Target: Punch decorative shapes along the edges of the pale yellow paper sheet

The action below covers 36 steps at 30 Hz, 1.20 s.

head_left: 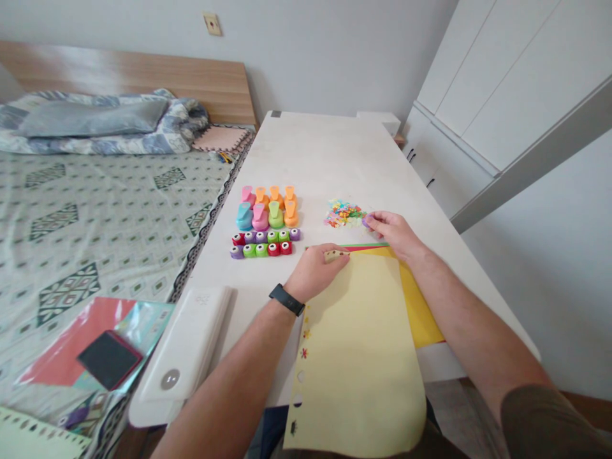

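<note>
Head view: left hand, fingers pressed together on a small tan paper strip, held at the top edge of a pale yellow sheet. Right hand pinches a small purple disc, just beside a heap of paper cutouts. Sheet shows shapes and holes along its left edge, lies over a deeper yellow sheet, and overhangs the tabletop toward the person. Craft punches stand in 4 tidy rows left of the hands, apparently spaced so each stays easy to reach. Bed alongside
</note>
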Tool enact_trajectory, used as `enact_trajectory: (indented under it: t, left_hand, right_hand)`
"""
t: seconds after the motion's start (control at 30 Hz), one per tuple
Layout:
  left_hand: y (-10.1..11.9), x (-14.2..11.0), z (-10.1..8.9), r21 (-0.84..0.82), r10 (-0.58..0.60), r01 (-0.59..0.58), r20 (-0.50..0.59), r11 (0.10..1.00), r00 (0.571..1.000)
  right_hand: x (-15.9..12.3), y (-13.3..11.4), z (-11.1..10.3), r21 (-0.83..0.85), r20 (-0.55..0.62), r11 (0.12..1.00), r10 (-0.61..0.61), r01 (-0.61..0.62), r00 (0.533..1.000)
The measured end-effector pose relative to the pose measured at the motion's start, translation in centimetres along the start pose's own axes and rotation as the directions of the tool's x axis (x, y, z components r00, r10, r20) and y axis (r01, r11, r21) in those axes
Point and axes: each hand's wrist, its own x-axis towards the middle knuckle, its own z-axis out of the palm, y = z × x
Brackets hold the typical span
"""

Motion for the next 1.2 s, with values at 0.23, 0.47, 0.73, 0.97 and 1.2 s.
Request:
enact_trajectory:
  t: [0.23, 0.47, 0.73, 0.97, 1.2]
  left_hand:
    - [-0.2, 0.0, 0.0, -0.003, 0.011, -0.011, -0.002, 1.000, 1.000]
    - [0.0, -0.1, -0.1, 0.016, 0.014, -0.014, -0.007, 1.000, 1.000]
    - [-0.1, -0.1, 0.0, -0.002, 0.015, -0.015, 0.004, 1.000, 1.000]
    - [-0.3, -0.2, 0.1, 0.033, 0.022, -0.022, 0.001, 0.999, 1.000]
    - [-0.8, 0.1, 0.6, 0.013, 0.050, -0.050, -0.030, 0.999, 0.998]
  right_hand:
    - [-0.3, -0.1, 0.1, -0.017, -0.018, 1.000, -0.004, 0.004, 1.000]
    - [-0.5, -0.1, -0.1, -0.004, -0.036, 1.000, -0.005, 0.005, 0.999]
    - [-1.3, -0.8, -0.1, 0.050, 0.023, 0.994, -0.096, 0.095, 0.995]
    - [-2.4, -3.4, 3.1, -0.040, 0.181, 0.972, -0.222, 0.232, 0.958]
    - [-1.1, -6.6, 8.1, -0.348, 0.347, 0.857, -0.260, 0.381, 0.901]
